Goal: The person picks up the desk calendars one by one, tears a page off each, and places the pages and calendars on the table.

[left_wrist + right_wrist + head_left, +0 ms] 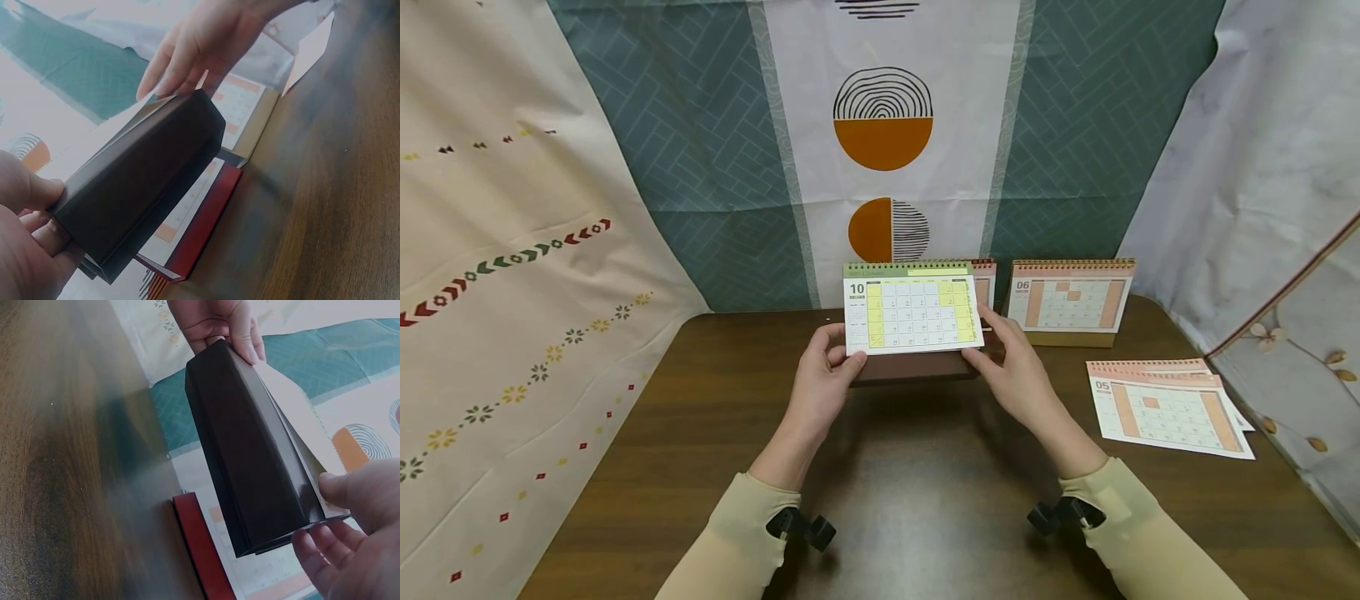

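A spiral-bound desk calendar with a green header and yellow columns, showing page 10, is held up above the table between both hands. Its dark brown stand faces downward in the wrist views. My left hand grips the lower left corner, thumb on the front and fingers behind. At the opposite end my right hand holds the lower right corner, its thumb on the page and fingers around the back of the stand. In the right wrist view, the page edge lifts slightly from the stand.
Behind the held calendar stands another desk calendar with a red base, mostly hidden in the head view. To its right is an orange calendar showing 06. Loose calendar pages lie on the wooden table. Patterned cloths hang around the table.
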Tool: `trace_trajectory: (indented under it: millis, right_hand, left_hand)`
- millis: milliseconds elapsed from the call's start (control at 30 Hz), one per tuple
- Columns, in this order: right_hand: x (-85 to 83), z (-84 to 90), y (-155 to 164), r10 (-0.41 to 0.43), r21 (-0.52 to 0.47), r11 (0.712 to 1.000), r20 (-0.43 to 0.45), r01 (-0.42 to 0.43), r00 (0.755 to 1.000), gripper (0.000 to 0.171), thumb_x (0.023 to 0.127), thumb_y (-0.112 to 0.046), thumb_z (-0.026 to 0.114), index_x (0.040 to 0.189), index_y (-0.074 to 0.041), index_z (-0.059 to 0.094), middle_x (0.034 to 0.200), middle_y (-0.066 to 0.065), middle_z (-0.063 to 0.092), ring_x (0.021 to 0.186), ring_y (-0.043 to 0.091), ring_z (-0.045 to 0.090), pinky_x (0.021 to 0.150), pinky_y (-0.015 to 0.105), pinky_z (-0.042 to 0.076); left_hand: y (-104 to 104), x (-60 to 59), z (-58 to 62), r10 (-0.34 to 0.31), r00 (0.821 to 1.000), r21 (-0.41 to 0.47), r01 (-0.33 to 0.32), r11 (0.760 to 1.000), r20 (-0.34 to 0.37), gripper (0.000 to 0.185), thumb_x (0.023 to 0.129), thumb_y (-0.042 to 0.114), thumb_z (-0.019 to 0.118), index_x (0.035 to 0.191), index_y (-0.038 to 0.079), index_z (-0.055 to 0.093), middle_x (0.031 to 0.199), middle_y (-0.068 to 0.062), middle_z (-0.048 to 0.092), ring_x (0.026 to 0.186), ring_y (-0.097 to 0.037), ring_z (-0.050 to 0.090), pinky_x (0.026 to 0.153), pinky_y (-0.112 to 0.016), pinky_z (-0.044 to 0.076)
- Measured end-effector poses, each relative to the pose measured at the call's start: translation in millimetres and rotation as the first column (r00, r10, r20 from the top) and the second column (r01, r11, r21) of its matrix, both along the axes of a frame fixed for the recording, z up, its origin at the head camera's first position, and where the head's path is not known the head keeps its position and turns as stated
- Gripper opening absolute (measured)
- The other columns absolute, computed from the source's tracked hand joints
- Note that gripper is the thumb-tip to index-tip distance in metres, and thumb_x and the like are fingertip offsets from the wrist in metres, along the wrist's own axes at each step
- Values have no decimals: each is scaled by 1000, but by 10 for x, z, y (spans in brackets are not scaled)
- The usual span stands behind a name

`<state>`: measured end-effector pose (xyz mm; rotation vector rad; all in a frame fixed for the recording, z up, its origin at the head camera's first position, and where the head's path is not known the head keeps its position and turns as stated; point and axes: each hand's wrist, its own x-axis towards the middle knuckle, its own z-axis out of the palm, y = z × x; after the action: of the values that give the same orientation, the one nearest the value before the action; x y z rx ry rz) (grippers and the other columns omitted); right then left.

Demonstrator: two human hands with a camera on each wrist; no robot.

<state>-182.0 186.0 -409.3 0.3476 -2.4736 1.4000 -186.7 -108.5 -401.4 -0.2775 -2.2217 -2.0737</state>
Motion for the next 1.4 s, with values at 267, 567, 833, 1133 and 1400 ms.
trace_trajectory:
  millis: [267, 567, 833, 1133, 1400]
  right_hand:
    - [10, 21, 3, -8, -28, 1000, 7, 8, 1000, 72, 105, -5, 77, 168, -5, 42, 144, 21, 55, 127, 37, 59, 102, 56, 52]
    - [-2, 9, 9, 7, -77, 997, 28, -5, 1000, 71, 105, -9, 77, 167, -7, 43, 149, 18, 53, 128, 34, 58, 97, 44, 52]
    - [8, 7, 6, 8, -82, 997, 33, -5, 999, 73, 105, -10, 77, 167, -7, 39, 153, 17, 51, 130, 34, 56, 99, 47, 51]
    - [3, 0, -2, -8, -57, 998, 7, 8, 1000, 74, 104, -10, 78, 167, -5, 40, 151, 18, 50, 128, 34, 58, 97, 46, 54]
    - [4, -5, 7, -11, -52, 999, 0, 11, 1000, 72, 104, -11, 79, 166, -5, 42, 150, 18, 51, 126, 33, 59, 95, 39, 54]
  left_hand:
    - [2, 10, -1, 1, 1000, 3, -1, 1000, 6, 45, 106, -6, 69, 147, 4, 53, 120, -20, 79, 92, -20, 71, 78, -30, 51]
    - [5, 1, -10, 1, 1000, 15, -1, 1000, 10, 45, 106, -6, 69, 147, 4, 53, 120, -21, 79, 87, -18, 68, 65, -26, 45]
    - [12, 7, -5, -5, 1000, 19, 4, 1000, 20, 45, 106, -5, 69, 148, 4, 53, 121, -19, 79, 92, -19, 71, 76, -32, 51]
    - [19, 1, -18, -3, 1000, 11, 2, 1000, 24, 47, 106, -5, 70, 148, 4, 53, 122, -19, 79, 94, -20, 72, 76, -31, 51]
    - [28, -1, -31, 2, 1000, 2, -2, 1000, 24, 46, 106, -5, 70, 148, 4, 54, 120, -19, 79, 89, -19, 70, 70, -29, 48]
